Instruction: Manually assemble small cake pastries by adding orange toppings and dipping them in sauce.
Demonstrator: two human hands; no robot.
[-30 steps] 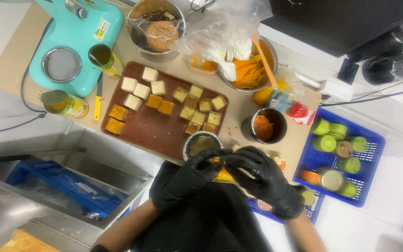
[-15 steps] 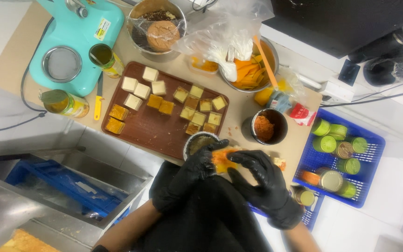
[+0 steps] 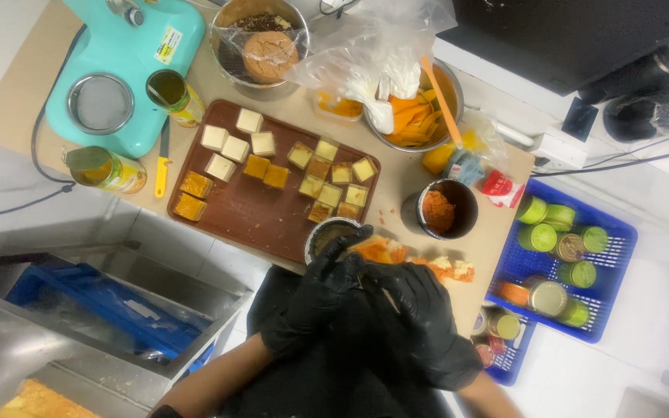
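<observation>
— What do you see, biggest first?

— I see the brown tray [image 3: 257, 213] on the counter, with cake cubes [image 3: 327, 182] on its far half. A blue crate [image 3: 621, 255] of cans sits to the right.

— And the hands?

— My gloved left hand [image 3: 323, 282] and right hand [image 3: 420, 310] are both clenched around an orange cake piece [image 3: 381, 249], at the counter's near edge, just beside a small metal cup [image 3: 327, 232] and near the dark cup [image 3: 441, 209] of orange filling.
</observation>
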